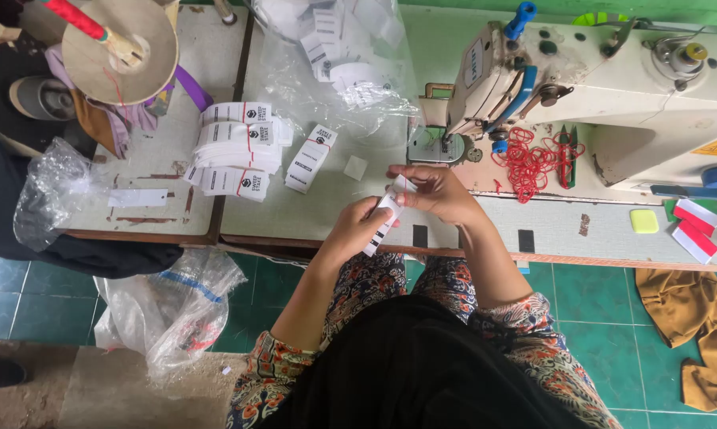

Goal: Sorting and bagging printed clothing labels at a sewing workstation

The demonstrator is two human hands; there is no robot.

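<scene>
My left hand (357, 229) and my right hand (438, 193) together hold a small white fabric label (387, 213) with black marks and a red line, just above the table's front edge. The left hand pinches its lower end, the right hand its upper end. A stack of similar white labels (235, 147) lies on the table to the left. One more bundle of labels (310, 157) lies beside that stack. The sewing machine (612, 87) stands to the right, its needle area (446, 147) just beyond my right hand.
A clear plastic bag of labels (334, 56) lies at the back. Red thread (533, 163) is tangled under the machine arm. A thread cone (120, 44) stands at the far left. Plastic bags (172, 306) hang below the table. Brown cloth (692, 318) lies on the green floor.
</scene>
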